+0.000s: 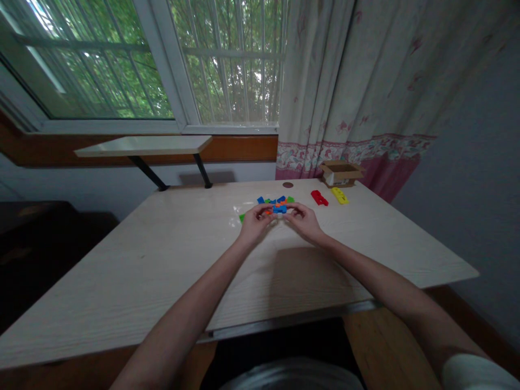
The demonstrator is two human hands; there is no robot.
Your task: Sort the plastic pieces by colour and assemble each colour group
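Note:
Between my two hands, a little above the desk, is a small blue plastic toy piece [279, 209]. My left hand [257, 219] pinches its left end, and my right hand [303, 218] grips the right end. Just behind the fingers lie several loose plastic pieces in blue, green and orange, partly covered by my hands. Among them are a blue piece [260, 200] and a green piece [290, 200]. Another green piece [241, 218] shows beside my left hand. Small size hides the exact shape of what I hold.
To the right lie a red plastic piece [319, 197] and a yellow plastic piece [340, 195]. An open cardboard box [342, 174] stands at the desk's back right, by the curtain [312, 119]. A raised shelf [146, 145] on black legs is at the back left of the desk [162, 281].

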